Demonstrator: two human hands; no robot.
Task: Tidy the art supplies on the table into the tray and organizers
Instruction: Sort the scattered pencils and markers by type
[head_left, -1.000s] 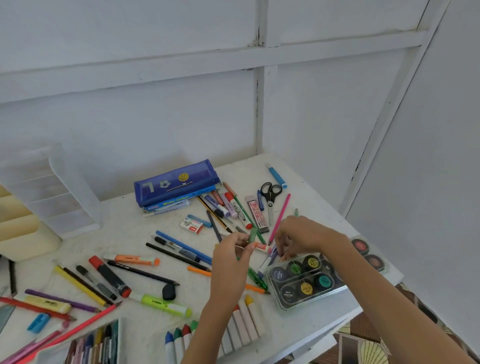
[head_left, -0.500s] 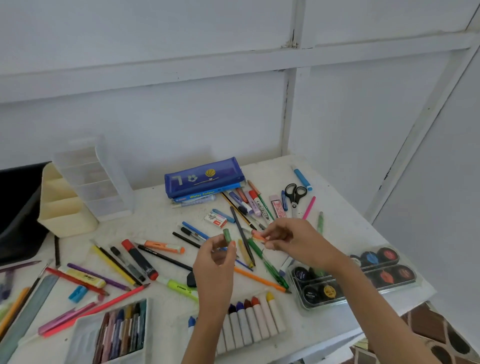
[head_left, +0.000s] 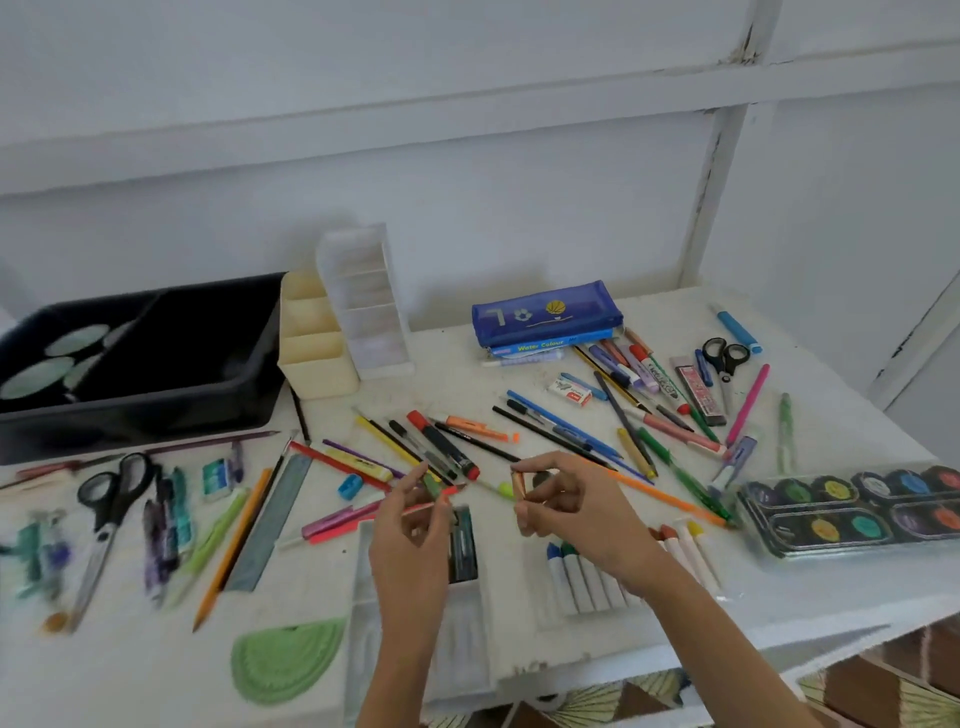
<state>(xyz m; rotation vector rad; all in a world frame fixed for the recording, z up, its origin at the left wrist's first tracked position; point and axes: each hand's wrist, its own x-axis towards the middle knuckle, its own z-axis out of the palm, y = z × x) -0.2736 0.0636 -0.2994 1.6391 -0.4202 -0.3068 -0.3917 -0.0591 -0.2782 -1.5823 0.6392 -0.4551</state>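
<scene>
My left hand (head_left: 410, 525) pinches a short green crayon (head_left: 431, 486) above an open white crayon box (head_left: 470, 608) at the table's front. To its right, my right hand (head_left: 566, 501) pinches a short orange crayon (head_left: 518, 483). Loose pens, pencils and markers (head_left: 447, 447) lie scattered over the white table (head_left: 130, 665). A black tray (head_left: 156, 374) stands at the back left. Beside the tray stand a cream organizer (head_left: 311, 343) and a clear organizer (head_left: 366, 306).
Black scissors (head_left: 111, 499) and a ruler (head_left: 272, 525) lie at the left, a green protractor (head_left: 283, 660) near the front edge. A blue pencil case (head_left: 545, 314), second scissors (head_left: 724, 358), paint pots (head_left: 852, 506) and oil pastels (head_left: 587, 571) sit to the right.
The view swung left, bringing the black tray and left-side clutter into sight. Both hands moved toward me and down over the crayon box, each still holding its crayon.
</scene>
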